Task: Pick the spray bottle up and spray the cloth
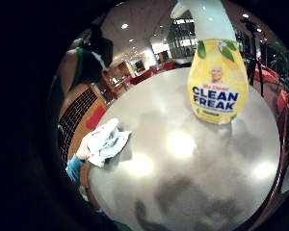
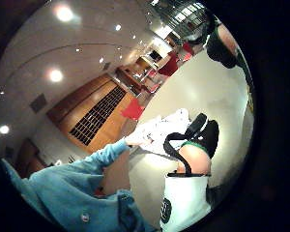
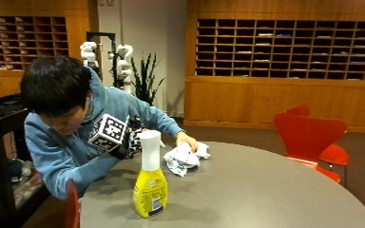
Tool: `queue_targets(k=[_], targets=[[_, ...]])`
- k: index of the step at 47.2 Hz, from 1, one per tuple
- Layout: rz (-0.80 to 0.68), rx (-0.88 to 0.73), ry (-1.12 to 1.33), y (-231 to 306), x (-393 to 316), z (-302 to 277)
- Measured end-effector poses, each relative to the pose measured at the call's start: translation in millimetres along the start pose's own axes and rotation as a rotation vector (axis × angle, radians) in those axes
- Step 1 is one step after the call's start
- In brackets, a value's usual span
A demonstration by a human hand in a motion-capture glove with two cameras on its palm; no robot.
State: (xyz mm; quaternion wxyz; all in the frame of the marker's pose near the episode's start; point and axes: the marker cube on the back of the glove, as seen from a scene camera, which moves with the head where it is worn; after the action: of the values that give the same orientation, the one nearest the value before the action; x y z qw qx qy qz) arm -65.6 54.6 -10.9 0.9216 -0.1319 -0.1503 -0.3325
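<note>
Yellow spray bottle [image 3: 150, 186] upright on table [image 3: 264, 194], near hand [image 3: 130, 142]; finger state unclear.

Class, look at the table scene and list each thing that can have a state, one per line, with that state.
Yellow plastic spray bottle with white trigger head: upright on the table, not held.
Crumpled white cloth: bunched on the table, the bare hand resting on it.
Black-gloved right hand: raised behind the bottle's head, holding nothing; finger pose unclear.
Round grey table: bearing bottle and cloth.
</note>
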Motion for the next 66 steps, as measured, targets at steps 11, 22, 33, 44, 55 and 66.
queue_targets(k=[11,22,33,44,55,66], targets=[[0.011,-0.061,0.057,-2.3,4.3,6.2],[0.033,-0.096,0.154,-7.4,19.4,20.1],[0.102,-0.066,0.284,-3.0,49.2,34.9],[0.161,0.031,0.366,-0.7,75.9,32.0],[0.173,0.018,0.388,4.5,75.6,37.8],[0.185,-0.022,0.398,7.4,76.3,38.8]])
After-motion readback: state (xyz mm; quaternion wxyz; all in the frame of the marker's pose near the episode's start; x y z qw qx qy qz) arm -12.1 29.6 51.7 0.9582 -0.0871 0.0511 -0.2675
